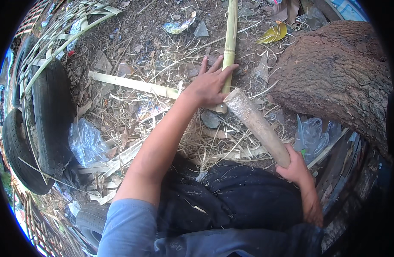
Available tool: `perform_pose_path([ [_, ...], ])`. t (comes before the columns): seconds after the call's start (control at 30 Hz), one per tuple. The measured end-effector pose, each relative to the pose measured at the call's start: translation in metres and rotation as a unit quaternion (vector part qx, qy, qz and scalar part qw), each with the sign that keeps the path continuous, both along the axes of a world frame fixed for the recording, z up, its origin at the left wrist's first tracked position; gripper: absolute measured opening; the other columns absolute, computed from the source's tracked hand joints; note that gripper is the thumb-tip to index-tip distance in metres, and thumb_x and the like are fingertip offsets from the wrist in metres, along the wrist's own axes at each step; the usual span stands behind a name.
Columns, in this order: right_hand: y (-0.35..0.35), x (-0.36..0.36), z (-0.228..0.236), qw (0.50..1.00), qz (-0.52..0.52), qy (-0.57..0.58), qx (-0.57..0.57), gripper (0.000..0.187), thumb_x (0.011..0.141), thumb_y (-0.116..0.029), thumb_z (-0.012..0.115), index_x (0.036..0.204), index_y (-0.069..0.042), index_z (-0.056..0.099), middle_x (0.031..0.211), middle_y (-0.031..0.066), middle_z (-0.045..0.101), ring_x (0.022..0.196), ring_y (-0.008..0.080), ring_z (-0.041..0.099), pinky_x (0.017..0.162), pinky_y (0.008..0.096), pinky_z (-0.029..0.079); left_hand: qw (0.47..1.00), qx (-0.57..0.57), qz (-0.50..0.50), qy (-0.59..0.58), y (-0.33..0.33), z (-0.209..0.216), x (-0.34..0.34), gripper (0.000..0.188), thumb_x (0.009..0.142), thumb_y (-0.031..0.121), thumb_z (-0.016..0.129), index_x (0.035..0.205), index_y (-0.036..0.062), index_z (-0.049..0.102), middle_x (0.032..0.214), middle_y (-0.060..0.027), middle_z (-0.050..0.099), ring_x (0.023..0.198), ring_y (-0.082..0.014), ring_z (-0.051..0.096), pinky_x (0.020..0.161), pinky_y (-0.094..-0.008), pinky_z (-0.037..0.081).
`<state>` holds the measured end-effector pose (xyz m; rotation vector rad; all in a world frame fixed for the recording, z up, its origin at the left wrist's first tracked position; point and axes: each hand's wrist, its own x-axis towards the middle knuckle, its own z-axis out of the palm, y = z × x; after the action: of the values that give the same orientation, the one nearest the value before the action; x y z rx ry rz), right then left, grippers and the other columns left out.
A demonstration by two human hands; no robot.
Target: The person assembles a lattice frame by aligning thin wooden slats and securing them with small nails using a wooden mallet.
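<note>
While the right hand [296, 167] grips a pale wooden club [260, 125], the left hand [210, 85] lies spread on an upright-running bamboo piece [230, 36].

Head view: the right hand is clamped round the club's lower end, its upper end slanting toward the left hand; whether these touch cannot be told. The left fingers are apart, with index finger and thumb across the bamboo near its lower end, which shows just below the hand. A flat pale strip [130, 84] extends leftward from the left forearm. Curled shavings [188, 143] cover the ground around a grey stone [211, 119]. At right stands a thick, rough-barked trunk [329, 70]; at left, black tyres [52, 124] and a clear plastic bag [87, 143].
</note>
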<state>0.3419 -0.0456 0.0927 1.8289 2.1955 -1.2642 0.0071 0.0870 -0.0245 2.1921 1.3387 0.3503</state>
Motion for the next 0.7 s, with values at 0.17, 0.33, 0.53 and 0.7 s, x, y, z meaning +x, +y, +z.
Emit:
perform_pose_path([
  [0.17,0.0008,-0.001,0.001,1.0,0.007,0.003,0.007,0.048,0.064,-0.018,0.071,0.108,-0.004,0.056,0.085,0.0229,0.068,0.082,0.0431,0.068,0.071,0.0451,0.054,1.0,-0.011,-0.018,0.007,0.0004,0.0043,-0.0021,0.077,0.09,0.041,0.059,0.154,0.0225,0.021,0.153,-0.0199,0.037,0.151,-0.0326,0.011,0.12,-0.0578,-0.008],
  [0.33,0.0006,0.0003,-0.0003,1.0,0.01,-0.01,-0.004,0.049,0.064,-0.019,0.072,0.108,-0.004,0.056,0.085,0.0227,0.068,0.082,0.043,0.068,0.072,0.0451,0.054,1.0,-0.006,-0.014,0.014,0.0004,0.0034,-0.0002,0.076,0.089,0.04,0.058,0.154,0.022,0.022,0.153,-0.0202,0.038,0.151,-0.0328,0.011,0.12,-0.0581,-0.008],
  [0.53,0.0004,-0.0055,0.0019,1.0,0.021,-0.009,0.014,0.048,0.064,-0.018,0.072,0.108,-0.005,0.057,0.084,0.0221,0.068,0.081,0.0435,0.067,0.07,0.0456,0.054,1.0,0.011,-0.022,0.017,0.0025,-0.0028,-0.0021,0.076,0.09,0.043,0.057,0.154,0.0217,0.022,0.152,-0.0198,0.039,0.151,-0.0337,0.01,0.119,-0.059,-0.009],
  [0.7,-0.0017,0.0036,0.0022,0.997,0.038,-0.045,0.042,0.049,0.063,-0.018,0.071,0.109,-0.005,0.057,0.083,0.0216,0.068,0.078,0.0429,0.068,0.069,0.0459,0.054,0.999,0.004,-0.029,0.03,0.0025,-0.0021,-0.0014,0.078,0.09,0.049,0.056,0.154,0.021,0.02,0.152,-0.0175,0.04,0.151,-0.0346,0.009,0.119,-0.0601,-0.009],
])
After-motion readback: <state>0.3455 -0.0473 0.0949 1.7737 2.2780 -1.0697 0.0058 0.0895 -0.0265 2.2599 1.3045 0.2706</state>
